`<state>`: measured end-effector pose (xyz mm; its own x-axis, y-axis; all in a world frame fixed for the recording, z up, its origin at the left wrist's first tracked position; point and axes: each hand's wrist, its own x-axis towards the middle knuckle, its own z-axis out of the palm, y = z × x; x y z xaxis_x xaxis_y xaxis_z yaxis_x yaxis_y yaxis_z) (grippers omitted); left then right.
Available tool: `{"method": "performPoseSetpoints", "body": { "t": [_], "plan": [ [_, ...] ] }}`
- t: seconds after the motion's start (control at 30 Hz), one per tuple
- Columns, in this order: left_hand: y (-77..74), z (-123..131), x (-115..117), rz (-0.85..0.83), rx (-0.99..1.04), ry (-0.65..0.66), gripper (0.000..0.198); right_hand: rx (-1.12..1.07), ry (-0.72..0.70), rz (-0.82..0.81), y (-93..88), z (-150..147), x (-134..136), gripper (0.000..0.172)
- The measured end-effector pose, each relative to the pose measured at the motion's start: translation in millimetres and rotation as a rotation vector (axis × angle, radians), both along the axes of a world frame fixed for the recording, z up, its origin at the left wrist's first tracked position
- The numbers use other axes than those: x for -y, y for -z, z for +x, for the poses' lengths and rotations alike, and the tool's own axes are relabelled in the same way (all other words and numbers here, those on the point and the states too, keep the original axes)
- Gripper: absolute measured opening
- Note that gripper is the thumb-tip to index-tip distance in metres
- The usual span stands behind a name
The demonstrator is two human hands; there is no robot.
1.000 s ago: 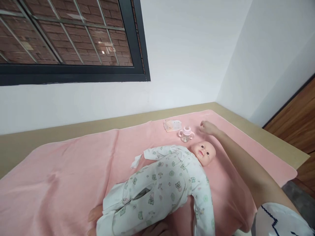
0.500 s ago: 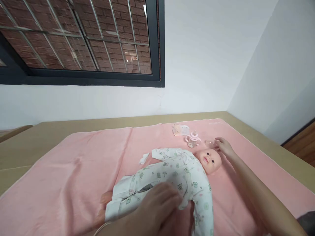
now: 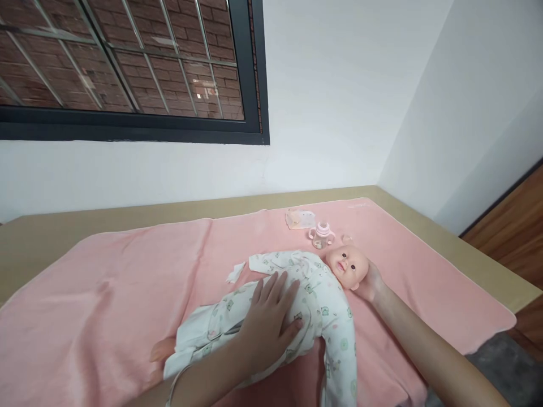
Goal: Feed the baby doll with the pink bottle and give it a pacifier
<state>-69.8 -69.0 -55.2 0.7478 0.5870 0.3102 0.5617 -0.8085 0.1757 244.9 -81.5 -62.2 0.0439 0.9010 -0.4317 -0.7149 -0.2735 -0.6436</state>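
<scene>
A baby doll (image 3: 311,281) in a white onesie with small green bear prints lies on its back, head to the right and feet to the left. My left hand (image 3: 271,319) rests flat on its belly with the fingers spread. At the doll's head, my right hand (image 3: 371,282) cups the back and underside; its fingers are mostly hidden behind the head. Just beyond the head stands a baby bottle (image 3: 321,235) with pink handles. Beside the bottle lies a small clear cap (image 3: 347,239).
A pink blanket (image 3: 139,271) covers much of the tan bed or tabletop (image 3: 55,225). Near the far edge lies a small printed packet (image 3: 300,219). A white tag or cloth piece (image 3: 236,273) is by the doll's sleeve. Walls and a barred window stand behind.
My right hand has moved from near the clear cap to under the doll's head. My left hand has settled on the belly, fingers spreading. The view has shifted slightly to the right.
</scene>
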Motion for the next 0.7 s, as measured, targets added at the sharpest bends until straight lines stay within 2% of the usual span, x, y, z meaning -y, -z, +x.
{"method": "performPoseSetpoints", "body": {
  "t": [0.07,0.13,0.27,0.37,0.47,0.5,0.6,0.7],
  "plan": [
    [1.0,-1,3,0.006,-0.005,-0.003,0.068,-0.063,-0.007,0.091,-3.8,-7,0,0.061],
    [3.6,-2,5,0.003,0.002,-0.002,0.073,-0.052,-0.016,0.167,-9.7,-13,-1,0.06],
    [9.9,-3,8,-0.01,0.03,0.016,0.085,0.179,-0.021,0.297,-19.0,-22,-9,0.054],
    [10.7,-3,9,-0.029,0.032,0.021,0.093,0.309,-0.03,0.309,-15.0,-27,-22,0.054],
    [8.4,-3,10,-0.054,0.017,0.002,0.095,0.237,0.025,0.402,-4.1,-35,-36,0.044],
    [7.8,-3,11,-0.057,0.015,-0.003,0.095,0.202,0.05,0.467,-0.1,-39,-39,0.047],
    [8.5,-3,13,-0.033,0.021,-0.007,0.098,0.152,0.128,0.647,10.5,-51,-47,0.072],
    [11.5,-2,14,0.011,0.027,-0.012,0.101,0.209,0.198,0.637,18.0,-59,-52,0.079]
  ]
}}
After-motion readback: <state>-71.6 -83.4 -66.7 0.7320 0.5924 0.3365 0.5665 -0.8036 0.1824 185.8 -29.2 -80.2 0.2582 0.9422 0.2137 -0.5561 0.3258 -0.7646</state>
